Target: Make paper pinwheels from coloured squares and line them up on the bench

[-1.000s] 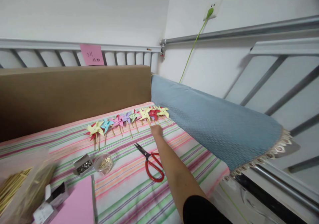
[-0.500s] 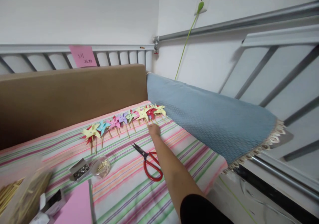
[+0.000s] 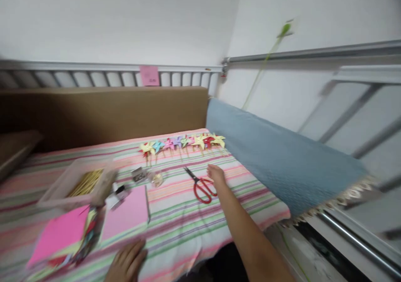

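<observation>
My left hand [image 3: 128,262] rests on the striped cloth at the near edge, fingers stretched out, close to a stack of pink paper [image 3: 127,213]. My right hand [image 3: 216,173] is over the cloth just right of red-handled scissors [image 3: 200,186]. It looks empty, its fingers loosely bent and a little apart, though blurred. Beyond it lies a row of paper pinwheels [image 3: 199,141] on sticks, in yellow, red, green, purple, pink and blue. The scissors lie with their blades partly apart, pointing to the far left.
Left of the pinwheels are a plastic bin [image 3: 59,186] of wooden sticks [image 3: 86,182], a small box [image 3: 138,174], a round clear container [image 3: 157,179] and bright pink sheets [image 3: 61,234]. A brown padded board [image 3: 125,110] stands behind; a blue cover [image 3: 266,144] runs along the right.
My right hand has drawn back from the pinwheels towards me. My left hand has come into view at the bottom. The view has turned left, showing the stick bin and pink sheets.
</observation>
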Motion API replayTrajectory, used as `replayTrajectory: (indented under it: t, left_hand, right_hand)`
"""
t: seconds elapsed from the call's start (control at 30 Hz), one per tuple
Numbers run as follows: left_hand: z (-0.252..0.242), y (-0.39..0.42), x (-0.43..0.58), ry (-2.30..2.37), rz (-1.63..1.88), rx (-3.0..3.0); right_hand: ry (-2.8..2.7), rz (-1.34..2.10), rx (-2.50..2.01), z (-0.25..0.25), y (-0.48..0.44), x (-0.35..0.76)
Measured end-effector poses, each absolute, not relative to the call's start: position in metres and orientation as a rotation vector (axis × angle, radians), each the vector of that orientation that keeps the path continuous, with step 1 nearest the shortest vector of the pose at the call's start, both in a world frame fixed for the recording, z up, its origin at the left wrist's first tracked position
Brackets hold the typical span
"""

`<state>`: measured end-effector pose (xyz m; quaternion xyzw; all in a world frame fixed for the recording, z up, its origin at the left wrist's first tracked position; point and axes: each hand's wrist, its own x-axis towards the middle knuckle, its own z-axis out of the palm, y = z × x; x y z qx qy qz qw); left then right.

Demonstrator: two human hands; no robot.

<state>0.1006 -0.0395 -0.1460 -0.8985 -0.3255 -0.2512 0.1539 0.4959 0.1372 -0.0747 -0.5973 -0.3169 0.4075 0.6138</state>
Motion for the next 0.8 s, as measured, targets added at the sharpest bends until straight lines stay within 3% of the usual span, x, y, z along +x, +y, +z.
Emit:
replayTrajectory:
  t: [0.4,0.8]
  left_hand:
    - [-0.151,-0.057,0.106,-1.293,-0.645,-2.695]
    - [-0.140,-0.061,0.114,-1.376,-0.648,-2.736]
  right_hand:
    - [-1.050,1.547,-1.140,-0.047,0.052,0.320]
    - [-1.329,1.559,-1.257,-0.065,0.043,0.300]
